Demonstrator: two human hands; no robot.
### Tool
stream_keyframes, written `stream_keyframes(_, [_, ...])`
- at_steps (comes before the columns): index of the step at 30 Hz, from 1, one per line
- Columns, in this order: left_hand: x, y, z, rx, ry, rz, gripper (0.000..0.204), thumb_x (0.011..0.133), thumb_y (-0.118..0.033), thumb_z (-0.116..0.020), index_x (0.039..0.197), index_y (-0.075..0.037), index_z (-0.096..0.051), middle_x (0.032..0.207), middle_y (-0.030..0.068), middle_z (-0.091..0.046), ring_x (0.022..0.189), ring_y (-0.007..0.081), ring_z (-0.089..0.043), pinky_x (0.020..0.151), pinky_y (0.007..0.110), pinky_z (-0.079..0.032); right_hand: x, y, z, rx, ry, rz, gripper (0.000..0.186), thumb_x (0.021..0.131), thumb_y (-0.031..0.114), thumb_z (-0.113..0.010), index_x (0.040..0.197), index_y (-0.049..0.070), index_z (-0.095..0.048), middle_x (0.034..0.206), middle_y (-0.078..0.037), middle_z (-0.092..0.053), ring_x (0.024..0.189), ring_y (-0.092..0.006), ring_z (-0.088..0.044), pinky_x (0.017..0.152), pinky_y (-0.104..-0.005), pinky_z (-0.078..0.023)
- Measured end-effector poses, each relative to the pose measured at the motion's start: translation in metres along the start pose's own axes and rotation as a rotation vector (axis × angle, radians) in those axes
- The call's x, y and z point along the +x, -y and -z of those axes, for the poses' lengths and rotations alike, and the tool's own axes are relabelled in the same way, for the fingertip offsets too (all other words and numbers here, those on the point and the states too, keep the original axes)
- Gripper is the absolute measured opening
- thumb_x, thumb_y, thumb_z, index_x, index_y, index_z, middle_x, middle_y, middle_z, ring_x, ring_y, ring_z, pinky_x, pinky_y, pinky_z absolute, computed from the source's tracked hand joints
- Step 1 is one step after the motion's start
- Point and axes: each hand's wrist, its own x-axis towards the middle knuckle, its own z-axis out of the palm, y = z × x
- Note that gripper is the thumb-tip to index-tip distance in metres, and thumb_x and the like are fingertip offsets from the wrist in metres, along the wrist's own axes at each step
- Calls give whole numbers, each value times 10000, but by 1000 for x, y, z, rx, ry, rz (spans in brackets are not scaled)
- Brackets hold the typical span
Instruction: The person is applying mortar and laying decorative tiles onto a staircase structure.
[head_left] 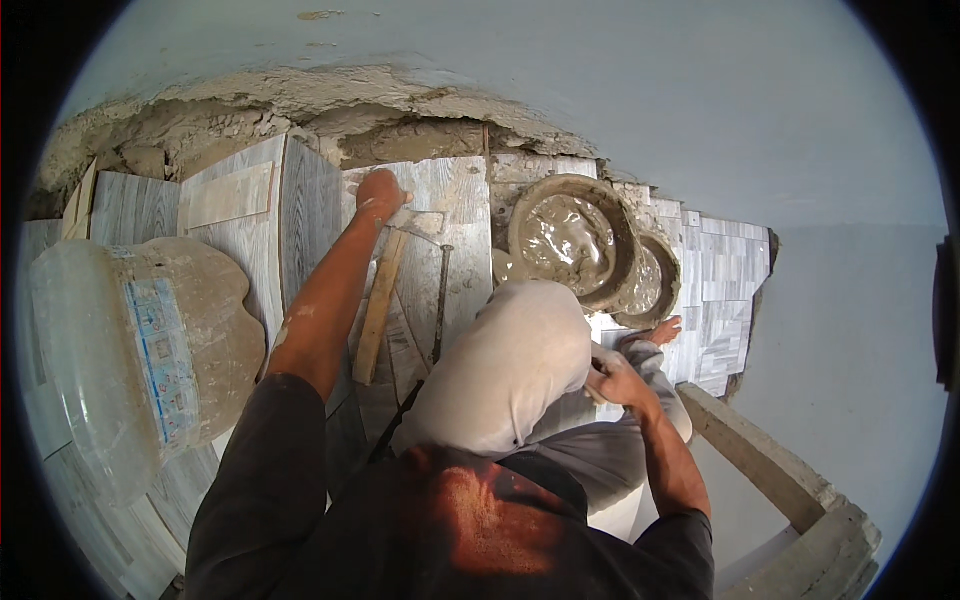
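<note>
My left hand is curled closed, low over a grey wood-patterned tile beside the broken wall base; its fingers are partly hidden, and I cannot make out what they hold. Just below it lies a small pale flat piece. My right hand is closed beside my bent knee, with its fingertips partly hidden and any held thing too unclear to name. Between my left forearm and my knee lie a wooden strip and a thin metal rod.
A round basin of wet grey mortar stands ahead of my knee, with a second mortar container touching it on the right. A large clear plastic bottle lies at left. Rough wooden beams stand at lower right. Broken plaster edges the wall.
</note>
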Motion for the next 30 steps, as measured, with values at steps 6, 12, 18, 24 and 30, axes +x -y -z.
stream_keyframes(6, [4,-9,1,2,19,19,493,669,-344,-764,939,48,-635,999,236,-617,951,356,-597,814,406,-473,57,1,10,-63,-422,508,451,889,193,-547,1295,32,-433,1142,-208,-575,1058,-244,-553,884,-346,-435])
stream_keyframes(12, [4,-2,1,0,36,20,531,660,-345,-771,980,51,-617,1016,240,-610,967,358,-590,824,404,-470,103,57,0,-28,-427,277,500,869,270,-575,1284,24,-444,1267,-220,-490,1145,-332,-503,945,-364,-399])
stream_keyframes(18, [3,-7,5,13,30,31,526,658,-344,-772,973,50,-621,1023,243,-607,974,358,-588,826,399,-470,90,10,-5,-163,-347,555,519,835,228,-588,1294,34,-445,1319,-201,-451,1199,-324,-458,995,-364,-358])
stream_keyframes(24, [2,-12,2,1,30,22,497,666,-339,-769,934,56,-632,1019,240,-613,962,351,-596,818,398,-473,36,0,-3,-121,-181,548,520,809,181,-622,1285,45,-461,1152,-181,-586,1054,-288,-562,902,-362,-419])
stream_keyframes(30, [1,-2,4,13,19,4,492,667,-334,-767,946,48,-634,1019,230,-616,958,351,-598,818,397,-475,-22,-21,8,-88,-65,197,403,859,136,-574,1245,44,-501,728,-34,-602,551,-94,-504,513,-258,-435])
